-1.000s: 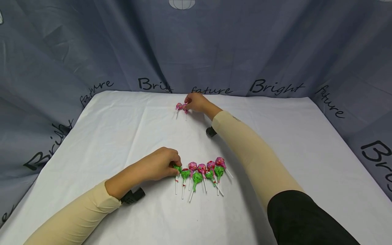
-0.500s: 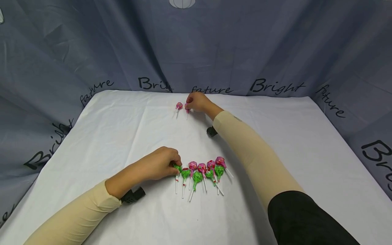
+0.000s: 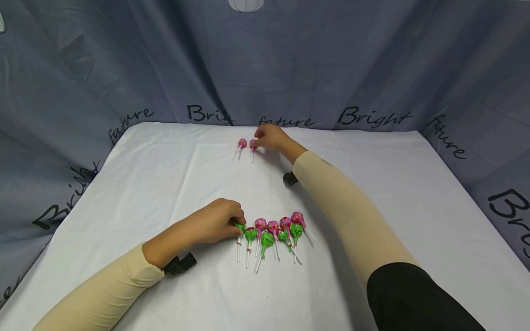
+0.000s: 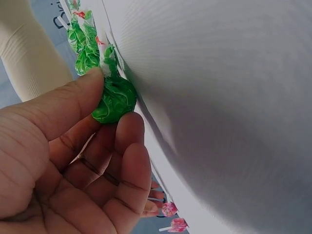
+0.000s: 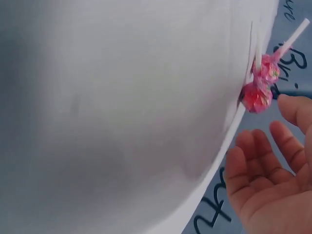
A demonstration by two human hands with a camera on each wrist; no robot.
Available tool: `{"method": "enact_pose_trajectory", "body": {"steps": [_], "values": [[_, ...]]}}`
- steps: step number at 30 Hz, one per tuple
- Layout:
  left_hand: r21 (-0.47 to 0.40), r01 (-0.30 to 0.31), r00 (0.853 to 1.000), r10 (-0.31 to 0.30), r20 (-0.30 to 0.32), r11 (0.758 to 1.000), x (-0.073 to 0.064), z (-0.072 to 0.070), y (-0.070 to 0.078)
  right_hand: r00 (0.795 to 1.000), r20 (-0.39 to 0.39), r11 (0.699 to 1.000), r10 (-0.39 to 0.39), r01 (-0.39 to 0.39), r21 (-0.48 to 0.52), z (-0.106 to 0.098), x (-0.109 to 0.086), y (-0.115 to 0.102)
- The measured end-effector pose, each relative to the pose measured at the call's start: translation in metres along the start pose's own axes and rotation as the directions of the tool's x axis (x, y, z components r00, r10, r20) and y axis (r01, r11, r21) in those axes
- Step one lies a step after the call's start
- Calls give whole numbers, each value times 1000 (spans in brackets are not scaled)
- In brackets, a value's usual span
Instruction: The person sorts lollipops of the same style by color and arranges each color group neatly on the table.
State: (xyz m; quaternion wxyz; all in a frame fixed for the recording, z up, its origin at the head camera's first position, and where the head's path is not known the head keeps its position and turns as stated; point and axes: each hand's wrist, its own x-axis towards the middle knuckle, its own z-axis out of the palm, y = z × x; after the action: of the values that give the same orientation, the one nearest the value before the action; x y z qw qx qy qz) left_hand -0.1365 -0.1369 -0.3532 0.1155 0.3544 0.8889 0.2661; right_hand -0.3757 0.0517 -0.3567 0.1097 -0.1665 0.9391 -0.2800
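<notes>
We find the gripped green lollipop (image 4: 116, 100) at the left end of the near group, on the white cloth (image 3: 165, 179); our left hand (image 3: 215, 223) grasps it by the head, and the left wrist view shows thumb and fingertips meeting the wrapper, which the head view mostly hides behind the fingers. Counted from the head view, the near group has five green lollipops, ours included, and four pink lollipops (image 3: 273, 227); the heads crowd together and the sticks point mostly towards us.

Well apart, near the far edge, lie two far pink lollipops (image 3: 242, 143), side by side with a small gap; our right hand (image 3: 272, 137) is just beside the right one. In the head view its fingertips overlap that head; the right wrist view shows the hand released, fingers loosely bent and apart from the candy.

Outward from there, we count two beige sleeves (image 3: 343, 202), two black wrist devices (image 3: 181, 265), and one grey-blue curtain (image 3: 265, 59) lettered "Bright" and "fature" behind the cloth.
</notes>
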Motion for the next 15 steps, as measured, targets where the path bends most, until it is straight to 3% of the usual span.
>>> {"method": "enact_pose_trajectory", "body": {"steps": [7,15], "values": [[6,-5,1000,5,-1,1000,0,0,1,998,-64,998,-21,24,51,-11,-16,11],[3,8,1000,-8,2,1000,0,0,1,996,-13,989,-91,92,113,-26,-65,15]]}}
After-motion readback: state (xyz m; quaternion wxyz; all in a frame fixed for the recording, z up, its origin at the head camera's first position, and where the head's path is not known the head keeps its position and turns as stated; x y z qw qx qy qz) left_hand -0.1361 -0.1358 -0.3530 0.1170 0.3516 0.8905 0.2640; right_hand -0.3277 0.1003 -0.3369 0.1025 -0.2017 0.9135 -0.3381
